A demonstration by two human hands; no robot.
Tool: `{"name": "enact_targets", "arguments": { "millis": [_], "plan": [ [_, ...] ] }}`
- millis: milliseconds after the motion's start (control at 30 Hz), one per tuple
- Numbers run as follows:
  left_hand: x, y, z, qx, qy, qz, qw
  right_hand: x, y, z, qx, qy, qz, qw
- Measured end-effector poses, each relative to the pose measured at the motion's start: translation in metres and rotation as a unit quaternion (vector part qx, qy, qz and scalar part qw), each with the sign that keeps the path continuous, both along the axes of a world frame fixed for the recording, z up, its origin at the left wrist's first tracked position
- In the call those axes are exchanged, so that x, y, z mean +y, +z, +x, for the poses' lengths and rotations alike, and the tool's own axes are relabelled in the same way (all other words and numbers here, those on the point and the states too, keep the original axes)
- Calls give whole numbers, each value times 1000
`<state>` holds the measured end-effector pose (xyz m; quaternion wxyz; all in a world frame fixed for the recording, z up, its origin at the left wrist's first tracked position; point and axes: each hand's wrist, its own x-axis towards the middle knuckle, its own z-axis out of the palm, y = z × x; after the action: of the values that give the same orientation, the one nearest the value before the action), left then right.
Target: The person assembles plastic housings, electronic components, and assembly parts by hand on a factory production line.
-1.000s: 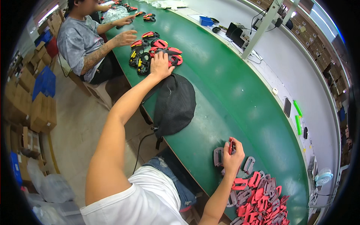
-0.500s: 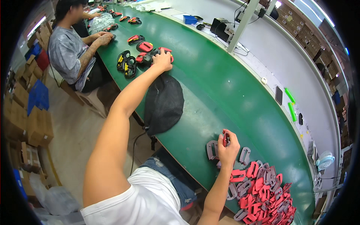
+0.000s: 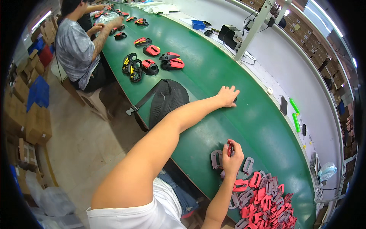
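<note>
A long green bench (image 3: 217,128) crosses the workshop, with stacked cartons (image 3: 38,124) along the floor at left and a seated co-worker (image 3: 76,42) near its far end. I log one main change: the left hand (image 3: 228,96) has left the group of red-and-black housings (image 3: 173,64) and is now out past the black mesh bag (image 3: 169,98), palm down over the green surface. Its fingers are partly spread and bent; a dark sliver (image 3: 235,100) shows beside them, but I cannot tell whether they grip it.

The right hand (image 3: 233,158) has not shifted noticeably. Its fingers are closed in a pinch on a small red part (image 3: 230,149), above the bench between a grey frame (image 3: 214,159) and the heap of red and grey pieces (image 3: 267,198).

My reading: the housings now lie untouched by either hand, and the pinched part remains apart from them, so nothing is being joined at this instant.
</note>
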<state>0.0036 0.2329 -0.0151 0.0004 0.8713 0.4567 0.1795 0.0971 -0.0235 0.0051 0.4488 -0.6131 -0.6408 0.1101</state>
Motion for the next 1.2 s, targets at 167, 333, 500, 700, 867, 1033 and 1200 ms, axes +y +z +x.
{"name": "enact_targets", "arguments": {
  "millis": [167, 333, 500, 700, 867, 1033, 1200],
  "plan": [
    [53, 18, -68, -39, 115, 104, 987, -2, 8, 1, 1, -13, -4, 1000],
    [83, 54, -215, 99, 323, -96, 936, -5, 10, 5, -8, -19, -27, 999],
    [95, 33, -285, 17, 203, -191, 960, -3, 1, 5, -38, -3, -5, 999],
    [110, 19, -216, -73, 179, -145, 970, -3, 6, 6, -24, -15, -33, 999],
    [104, 9, -133, -112, 168, -105, 974, -4, 4, 7, -29, -19, -8, 999],
    [113, 11, -130, -135, 226, 6, 965, -2, 5, 7, -36, -13, -18, 999],
    [113, 1, -192, 37, 254, 38, 966, -5, 4, 13, -39, -19, -14, 999]
  ]
}}
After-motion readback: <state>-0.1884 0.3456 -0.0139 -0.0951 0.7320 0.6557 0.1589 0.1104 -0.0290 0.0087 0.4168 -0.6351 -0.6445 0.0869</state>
